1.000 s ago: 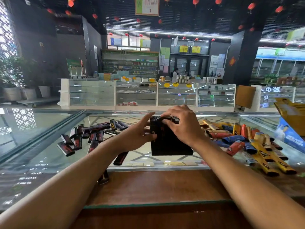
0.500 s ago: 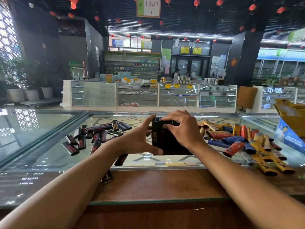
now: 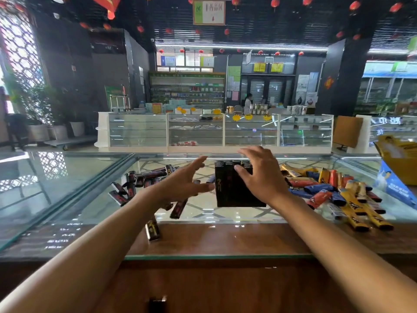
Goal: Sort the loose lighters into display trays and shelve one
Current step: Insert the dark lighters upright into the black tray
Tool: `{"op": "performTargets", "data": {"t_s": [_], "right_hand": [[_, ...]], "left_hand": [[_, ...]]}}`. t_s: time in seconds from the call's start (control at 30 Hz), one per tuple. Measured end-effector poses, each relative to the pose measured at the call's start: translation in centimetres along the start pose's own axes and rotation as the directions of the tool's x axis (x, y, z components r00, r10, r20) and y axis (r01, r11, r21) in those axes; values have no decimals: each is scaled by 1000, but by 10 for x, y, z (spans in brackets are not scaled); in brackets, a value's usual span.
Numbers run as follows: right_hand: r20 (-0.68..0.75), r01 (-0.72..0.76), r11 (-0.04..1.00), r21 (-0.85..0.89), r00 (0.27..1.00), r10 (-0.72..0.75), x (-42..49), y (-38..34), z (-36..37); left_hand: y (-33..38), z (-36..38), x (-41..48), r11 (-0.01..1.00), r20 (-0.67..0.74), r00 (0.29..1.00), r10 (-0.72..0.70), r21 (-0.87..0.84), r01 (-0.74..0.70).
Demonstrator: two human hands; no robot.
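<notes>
Black and packed with upright lighters, the display tray (image 3: pixel 228 193) stands on the glass counter (image 3: pixel 67 188) at the middle of the view, its front face turned toward the person. The left hand (image 3: pixel 182 181) hovers just beside the tray's left edge with fingers straight and spread, palm facing the tray, holding nothing; the thumb tip comes very near the tray's side, though whether it touches cannot be told. The right hand (image 3: pixel 261 175) sits over the tray's upper right corner, fingers loosely extended above the lighter tops and the thumb lying against the front face near the top, not curled round anything. To the left of the tray a heap of dark loose lighters (image 3: pixel 144 179) lies scattered on the glass, with one dark lighter (image 3: pixel 178 208) nearer the person and another (image 3: pixel 153 230) resting on the wooden strip (image 3: pixel 214 238) under the glass edge. To the right lies a second heap of coloured lighters (image 3: pixel 334 188) in yellow, red and blue, and beyond it, at the frame's right edge, a yellow box (image 3: pixel 404 159).
</notes>
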State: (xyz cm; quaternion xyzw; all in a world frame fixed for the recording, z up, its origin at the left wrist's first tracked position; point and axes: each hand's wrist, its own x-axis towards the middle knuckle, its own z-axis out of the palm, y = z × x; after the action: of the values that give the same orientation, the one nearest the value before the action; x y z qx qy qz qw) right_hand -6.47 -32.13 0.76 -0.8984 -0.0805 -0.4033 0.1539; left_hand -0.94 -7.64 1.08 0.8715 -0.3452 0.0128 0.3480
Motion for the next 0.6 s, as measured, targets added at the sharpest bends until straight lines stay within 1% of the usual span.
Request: {"op": "performTargets", "data": {"t_s": [0.1,0.13,0.2,0.23,0.3,0.4,0.5,0.6], "right_hand": [[13,-12,1000,-18,1000,12,-19,-11,-9],[42,-6,1000,-17,999,7,-28,-16,-11],[163,-6,1000,-6,987,7,-42,-23,-12],[238,-16,1000,2,971,15,-48,-27,-12],[367,-37,999,5,930,32,-55,-32,-10],[523,-48,998,-45,850,65,-57,-40,-6],[598,-86,994,-74,794,113,-54,-42,-2],[625,-91,990,-110,768,140,-48,-42,0]], "left_hand": [[-6,-21,-40,994,-61,998,-34,102,40],[-8,-25,-56,992,-92,995,-38,118,49],[-15,-31,-86,978,-151,985,-79,180,106],[-19,-33,-99,964,-159,981,-115,219,149],[-27,-34,-120,932,-120,973,-195,287,222],[-29,-30,-135,876,-5,957,-291,402,269],[-29,-28,-131,842,8,940,-341,448,302],[-36,-31,-121,821,-21,923,-385,449,353]]}}
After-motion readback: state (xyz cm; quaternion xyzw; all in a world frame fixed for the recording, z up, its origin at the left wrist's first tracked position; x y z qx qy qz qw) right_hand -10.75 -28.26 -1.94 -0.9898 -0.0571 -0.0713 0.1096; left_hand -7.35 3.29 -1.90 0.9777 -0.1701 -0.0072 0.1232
